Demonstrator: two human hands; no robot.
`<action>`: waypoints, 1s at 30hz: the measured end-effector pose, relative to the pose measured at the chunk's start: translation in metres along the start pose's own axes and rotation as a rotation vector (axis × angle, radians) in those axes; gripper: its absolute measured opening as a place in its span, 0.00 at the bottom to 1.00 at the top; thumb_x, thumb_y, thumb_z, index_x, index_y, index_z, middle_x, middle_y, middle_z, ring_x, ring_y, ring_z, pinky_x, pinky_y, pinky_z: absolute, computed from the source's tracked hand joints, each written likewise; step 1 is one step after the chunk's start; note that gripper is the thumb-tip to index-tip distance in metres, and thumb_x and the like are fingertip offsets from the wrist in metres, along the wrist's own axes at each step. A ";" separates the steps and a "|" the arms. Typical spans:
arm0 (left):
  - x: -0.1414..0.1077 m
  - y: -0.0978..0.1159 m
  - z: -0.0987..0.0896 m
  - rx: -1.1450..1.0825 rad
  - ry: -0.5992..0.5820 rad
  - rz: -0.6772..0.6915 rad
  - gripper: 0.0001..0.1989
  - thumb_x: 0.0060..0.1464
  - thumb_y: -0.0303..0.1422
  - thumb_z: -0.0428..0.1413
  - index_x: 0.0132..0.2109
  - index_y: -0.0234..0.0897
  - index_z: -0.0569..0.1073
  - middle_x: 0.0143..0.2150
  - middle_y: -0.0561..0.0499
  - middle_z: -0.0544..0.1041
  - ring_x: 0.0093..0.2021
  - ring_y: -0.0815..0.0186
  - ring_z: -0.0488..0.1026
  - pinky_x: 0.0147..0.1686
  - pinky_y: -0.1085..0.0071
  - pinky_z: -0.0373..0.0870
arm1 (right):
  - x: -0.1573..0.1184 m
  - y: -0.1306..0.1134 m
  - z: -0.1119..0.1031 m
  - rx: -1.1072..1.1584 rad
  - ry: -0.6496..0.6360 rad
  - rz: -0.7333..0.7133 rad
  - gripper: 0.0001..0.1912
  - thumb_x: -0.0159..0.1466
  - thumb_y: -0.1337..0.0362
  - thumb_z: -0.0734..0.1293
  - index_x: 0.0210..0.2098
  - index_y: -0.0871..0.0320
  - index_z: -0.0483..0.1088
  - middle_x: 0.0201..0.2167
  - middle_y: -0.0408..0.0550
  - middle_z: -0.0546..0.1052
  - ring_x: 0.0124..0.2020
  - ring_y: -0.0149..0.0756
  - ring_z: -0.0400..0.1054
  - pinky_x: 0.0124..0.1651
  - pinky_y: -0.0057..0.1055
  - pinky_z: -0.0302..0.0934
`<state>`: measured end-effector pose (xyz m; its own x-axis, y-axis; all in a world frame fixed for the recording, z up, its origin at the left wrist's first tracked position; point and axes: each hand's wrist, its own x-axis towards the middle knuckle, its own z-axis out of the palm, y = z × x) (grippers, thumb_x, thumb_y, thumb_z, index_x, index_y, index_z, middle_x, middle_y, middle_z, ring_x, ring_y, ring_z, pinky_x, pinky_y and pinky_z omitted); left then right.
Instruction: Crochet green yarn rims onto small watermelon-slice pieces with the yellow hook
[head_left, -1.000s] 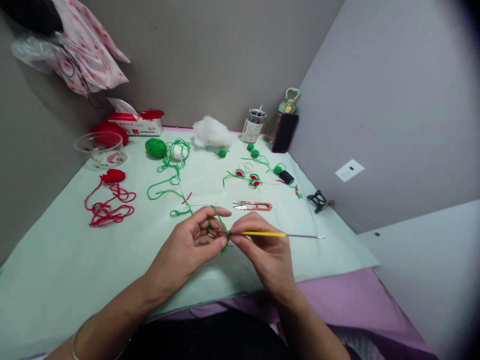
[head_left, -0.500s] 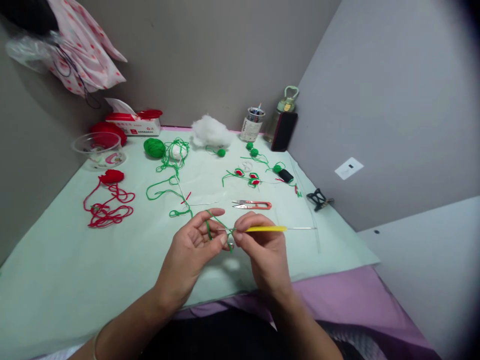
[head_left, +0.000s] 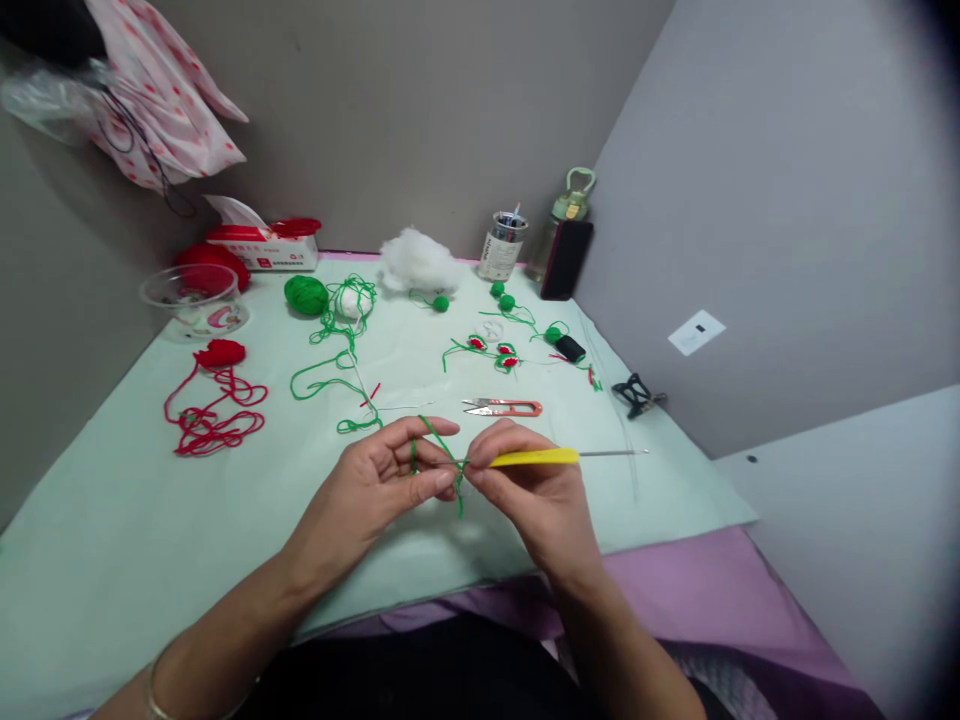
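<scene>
Tub (head_left: 196,318), clear, at the far left of the table (head_left: 225,520). Red yarn (head_left: 221,353), one small ball with loose loops, in front of it. Green ball (head_left: 306,295), one, beside a white one draped in green. Left hand (head_left: 360,490), thumb and fingers nearly closed on the green strand (head_left: 437,436), which crosses the raised forefinger. Fluff (head_left: 418,262), white, one heap at the back. Snips (head_left: 521,408), orange-handled, lying beyond the hands (blades apart). Hook (head_left: 536,457), yellow-gripped, its near-level shaft meeting the strand between the hands. Right hand (head_left: 546,510), fingers pinched closed around the hook's grip. Phone (head_left: 568,261), upright against the bottle (head_left: 570,208).

Step in hand, by judgement: working the strand with the hook (loops too small to read). The next move calls for even tension and a steady pinch.
</scene>
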<state>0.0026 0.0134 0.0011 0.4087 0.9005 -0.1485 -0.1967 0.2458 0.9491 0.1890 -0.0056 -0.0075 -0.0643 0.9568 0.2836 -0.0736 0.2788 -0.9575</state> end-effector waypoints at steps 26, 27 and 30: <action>-0.004 -0.023 0.013 -0.093 0.137 0.071 0.18 0.58 0.31 0.68 0.55 0.40 0.77 0.35 0.56 0.77 0.37 0.70 0.77 0.42 0.73 0.72 | 0.003 0.007 0.004 0.022 0.003 -0.011 0.10 0.60 0.75 0.72 0.31 0.53 0.77 0.31 0.40 0.76 0.35 0.32 0.71 0.40 0.30 0.65; -0.005 -0.023 0.013 -0.099 0.146 0.078 0.18 0.58 0.31 0.68 0.54 0.41 0.77 0.35 0.56 0.77 0.37 0.70 0.77 0.42 0.74 0.72 | 0.002 0.007 0.005 0.048 0.017 0.005 0.09 0.60 0.75 0.72 0.30 0.53 0.77 0.31 0.40 0.76 0.35 0.31 0.71 0.39 0.29 0.65; -0.005 -0.023 0.014 -0.131 0.169 0.091 0.17 0.57 0.30 0.68 0.53 0.41 0.78 0.35 0.57 0.78 0.36 0.72 0.76 0.41 0.76 0.72 | 0.000 0.008 0.009 0.134 0.082 0.058 0.09 0.60 0.74 0.73 0.30 0.53 0.77 0.29 0.40 0.75 0.33 0.30 0.69 0.36 0.28 0.64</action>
<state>0.0179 -0.0021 -0.0159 0.2309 0.9657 -0.1190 -0.3447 0.1955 0.9181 0.1794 -0.0039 -0.0142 0.0087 0.9761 0.2172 -0.2041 0.2144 -0.9552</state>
